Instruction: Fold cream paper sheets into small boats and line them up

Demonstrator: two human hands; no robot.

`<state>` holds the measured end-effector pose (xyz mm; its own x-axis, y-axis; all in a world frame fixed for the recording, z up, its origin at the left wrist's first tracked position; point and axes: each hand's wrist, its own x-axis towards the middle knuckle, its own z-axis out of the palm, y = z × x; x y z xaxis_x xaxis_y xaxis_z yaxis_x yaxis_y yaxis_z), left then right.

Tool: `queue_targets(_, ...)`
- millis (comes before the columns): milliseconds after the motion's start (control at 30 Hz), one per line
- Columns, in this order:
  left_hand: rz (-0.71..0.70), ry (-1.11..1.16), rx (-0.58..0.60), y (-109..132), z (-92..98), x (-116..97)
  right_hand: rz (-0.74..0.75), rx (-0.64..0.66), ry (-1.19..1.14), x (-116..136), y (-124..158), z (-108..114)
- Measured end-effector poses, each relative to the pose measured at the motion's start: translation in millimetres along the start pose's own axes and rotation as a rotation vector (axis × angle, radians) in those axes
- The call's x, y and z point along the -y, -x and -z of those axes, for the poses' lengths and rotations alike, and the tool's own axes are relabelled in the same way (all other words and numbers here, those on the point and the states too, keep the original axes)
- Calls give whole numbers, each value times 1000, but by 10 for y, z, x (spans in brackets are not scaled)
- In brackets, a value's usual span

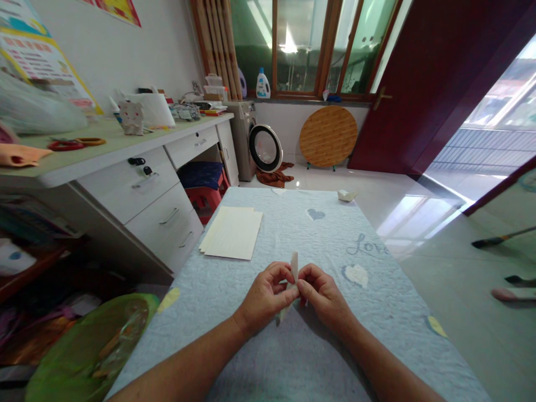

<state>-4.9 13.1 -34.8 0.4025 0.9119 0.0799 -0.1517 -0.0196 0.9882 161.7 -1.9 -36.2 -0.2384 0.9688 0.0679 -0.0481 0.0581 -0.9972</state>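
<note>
Over the near middle of the cloth-covered table (288, 223), a small folded piece of pale paper (295, 264) is held upright between my two hands. My left hand (270, 290) pinches it from the left, its thumb pointing across to the right. From the other side my right hand (320, 290) grips it with thumb and curled fingers. The fingertips hide the paper's middle; its pointed top shows above them and a lower part below. A stack of cream paper sheets (234, 234) lies to the far left of my hands. At the far right corner sits a small folded paper boat (347, 195).
A green bin (92, 346) stands against the table's left side. Beyond it is a white desk (125, 184) with red-handled scissors (66, 145) on top. Farther off are a washing machine with its door (266, 148) open and a round wooden tabletop (329, 135).
</note>
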Motion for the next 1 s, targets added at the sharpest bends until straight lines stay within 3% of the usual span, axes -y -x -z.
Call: queue_targets(1000,37,128,-3,-7,-16,-60,24,-25,86,48,22,-11)
